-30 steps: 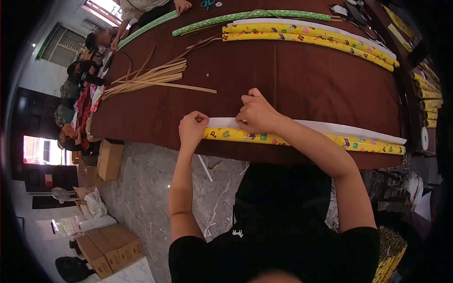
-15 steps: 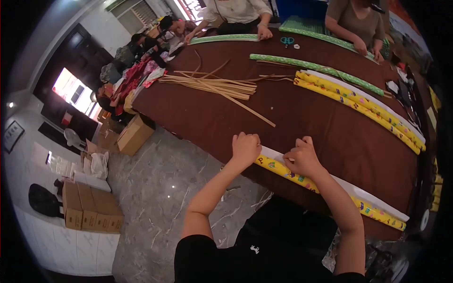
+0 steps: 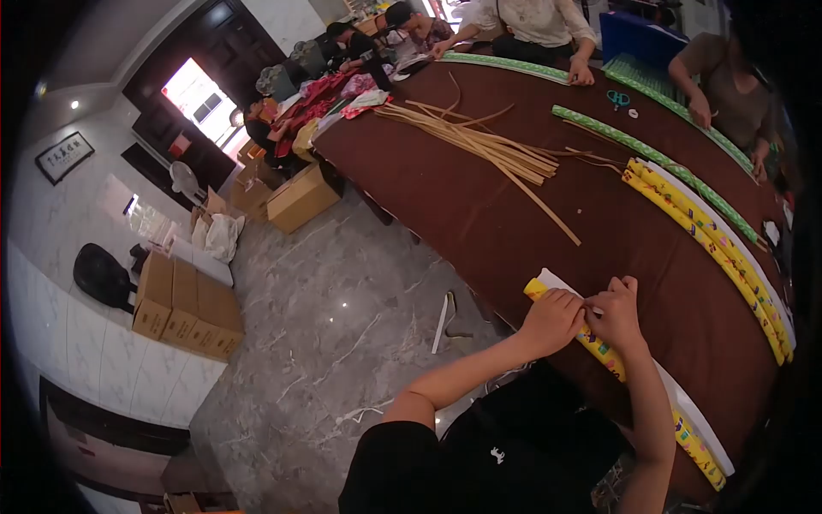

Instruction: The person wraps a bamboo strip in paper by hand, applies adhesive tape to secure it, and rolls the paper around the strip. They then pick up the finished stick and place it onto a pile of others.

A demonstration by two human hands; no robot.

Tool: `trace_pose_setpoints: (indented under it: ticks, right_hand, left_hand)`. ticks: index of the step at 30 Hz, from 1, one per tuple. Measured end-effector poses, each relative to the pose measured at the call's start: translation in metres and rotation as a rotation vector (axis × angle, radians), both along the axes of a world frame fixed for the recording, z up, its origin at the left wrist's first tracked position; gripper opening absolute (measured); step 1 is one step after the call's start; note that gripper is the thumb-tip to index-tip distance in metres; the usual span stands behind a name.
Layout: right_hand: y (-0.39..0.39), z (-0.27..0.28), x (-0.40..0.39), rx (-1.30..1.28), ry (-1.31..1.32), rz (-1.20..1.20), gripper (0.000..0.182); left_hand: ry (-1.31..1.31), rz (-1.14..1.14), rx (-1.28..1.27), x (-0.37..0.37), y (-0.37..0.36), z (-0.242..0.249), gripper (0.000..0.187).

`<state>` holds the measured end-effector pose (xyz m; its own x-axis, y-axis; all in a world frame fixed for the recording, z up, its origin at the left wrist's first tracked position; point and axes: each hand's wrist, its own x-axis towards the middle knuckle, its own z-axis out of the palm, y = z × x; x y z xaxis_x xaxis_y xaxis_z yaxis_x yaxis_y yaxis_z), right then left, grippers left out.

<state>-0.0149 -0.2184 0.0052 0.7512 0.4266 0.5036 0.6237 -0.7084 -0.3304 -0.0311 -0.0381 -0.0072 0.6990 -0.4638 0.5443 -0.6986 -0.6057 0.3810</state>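
Note:
A long yellow roll (image 3: 604, 353) of patterned sheet with a white edge strip lies along the near edge of the brown-covered table. My left hand (image 3: 552, 324) is closed over it, fingers bent across the top near its left end. Right beside it, my right hand (image 3: 615, 315) pinches the roll at the white edge, thumb and fingertips together. The fingertips of both hands almost meet. The roll's left tip shows beyond my left hand, while my right forearm hides part of its middle.
Yellow rolls (image 3: 711, 231) and a green roll (image 3: 659, 158) lie farther back on the table (image 3: 479, 231). Flat tan strips (image 3: 505, 150) spread across its middle, with teal scissors (image 3: 617, 100) behind. Two people handle green lengths at the far side. Cardboard boxes (image 3: 304, 197) stand on the floor.
The view has swung left, shifting the scene rightward. My left hand has moved along the roll from its left end towards my right hand, uncovering the roll's tip.

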Motion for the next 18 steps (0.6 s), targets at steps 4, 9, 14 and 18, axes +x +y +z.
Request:
trace_pose_setpoints:
  ticks: [4, 9, 14, 18]
  right_hand:
    - [-0.001, -0.007, 0.002, 0.006, -0.019, -0.002, 0.007]
    - [-0.008, -0.008, 0.002, 0.006, -0.006, 0.010, 0.015]
    - [-0.013, 0.010, -0.002, -0.023, 0.129, 0.010, 0.031]
    - [-0.027, 0.033, -0.013, -0.056, 0.207, -0.033, 0.036]
  left_hand:
    - [-0.126, 0.021, -0.079, -0.001, -0.004, -0.007, 0.015]
    - [-0.001, 0.024, 0.057, -0.004, -0.004, -0.013, 0.016]
    - [-0.093, 0.005, 0.056, 0.000, -0.003, -0.019, 0.016]
    - [-0.066, -0.010, 0.098, -0.001, -0.002, -0.016, 0.018]
